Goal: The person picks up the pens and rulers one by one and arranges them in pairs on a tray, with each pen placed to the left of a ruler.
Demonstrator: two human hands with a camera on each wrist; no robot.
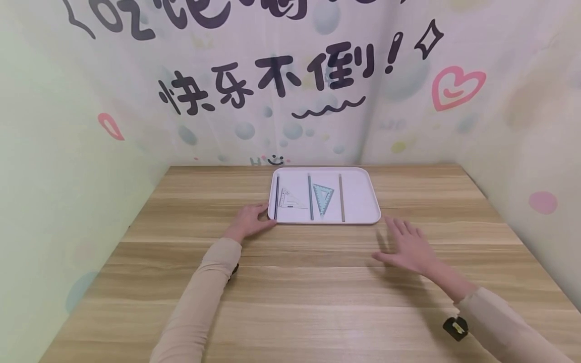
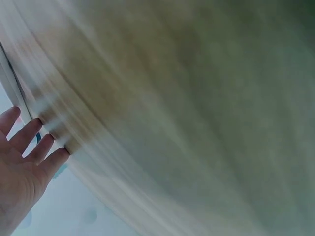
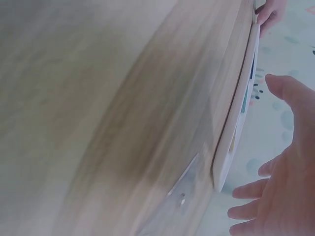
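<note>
A white rectangular tray (image 1: 358, 196) lies at the back of the wooden table. Across it lie three thin sticks: a dark one (image 1: 277, 196) at the left, a blue-grey one (image 1: 310, 196) and a brown one (image 1: 342, 197). A clear set square (image 1: 290, 200) and a light-blue set square (image 1: 323, 199) lie between them. My left hand (image 1: 247, 220) is at the tray's front left corner, its thumb by the front edge; the left wrist view shows its fingers (image 2: 30, 142) fairly straight. Apart from the tray's front right corner, my right hand (image 1: 408, 247) hovers with fingers spread.
The wooden table (image 1: 308, 292) stretches in front of the tray. A printed curtain (image 1: 254, 131) hangs right behind the table's back edge, with pale walls at both sides. In the right wrist view a clear pointed shape (image 3: 179, 199) shows over the table; its kind is unclear.
</note>
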